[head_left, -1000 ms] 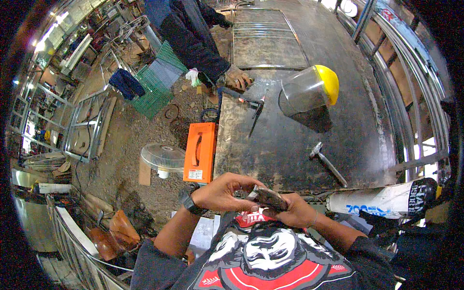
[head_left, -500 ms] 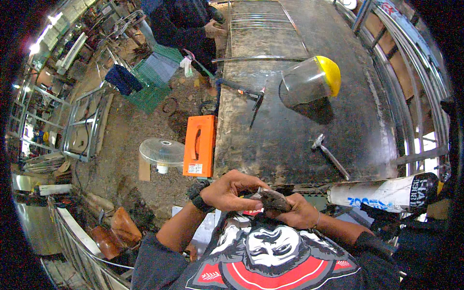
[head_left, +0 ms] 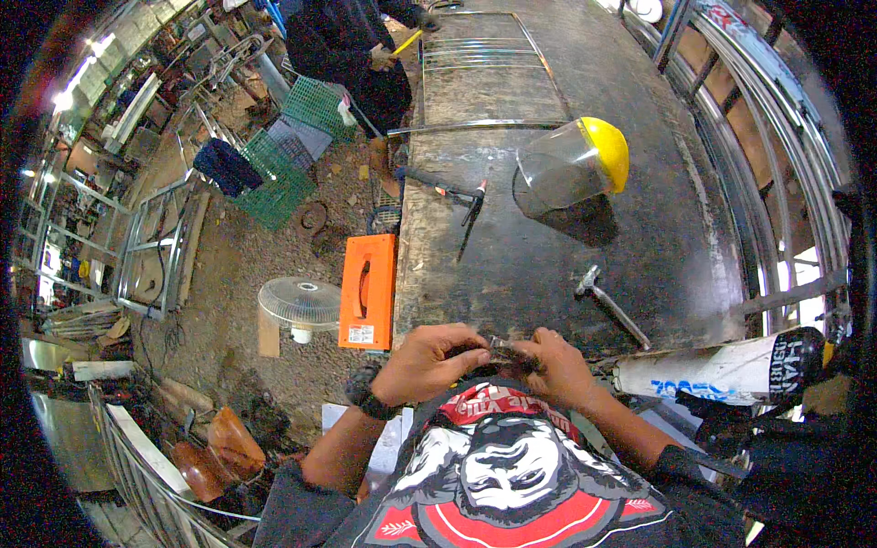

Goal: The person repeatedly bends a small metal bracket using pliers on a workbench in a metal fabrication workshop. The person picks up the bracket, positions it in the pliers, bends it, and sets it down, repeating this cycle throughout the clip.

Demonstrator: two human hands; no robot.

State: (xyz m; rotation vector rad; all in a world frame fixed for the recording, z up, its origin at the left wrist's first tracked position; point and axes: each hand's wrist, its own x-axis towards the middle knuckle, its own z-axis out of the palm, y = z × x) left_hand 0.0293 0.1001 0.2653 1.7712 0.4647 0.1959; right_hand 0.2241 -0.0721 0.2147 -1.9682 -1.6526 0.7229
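Note:
In front of my chest, at the near edge of the dark metal table (head_left: 676, 274), both hands hold a small dark grey, crumpled-looking thing (head_left: 513, 356); its kind I cannot make out. My left hand (head_left: 437, 361) has its fingers curled and pinched at the left end of it. Wrapped round the right end is my right hand (head_left: 559, 367), fingers bent and thumb side up. My fingers cover much of it. Just beyond, on the tabletop, lies a hammer (head_left: 610, 306), head pointing away. Farther off are a yellow face shield (head_left: 603, 157) with a clear visor and a welding electrode holder (head_left: 473, 205).
An orange welding machine (head_left: 368, 301) stands at the table's left edge, beside a fan (head_left: 306, 301). A white gas cylinder (head_left: 713, 370) lies at right. A metal frame (head_left: 489, 123) rests on the far tabletop. At far left, a co-worker (head_left: 338, 46) holds a yellow stick-like tool (head_left: 407, 43).
My hands have come up slightly and farther from my chest, still on the dark thing. The co-worker has straightened back, and a yellow tool now shows in that person's hand. The view has shifted a little.

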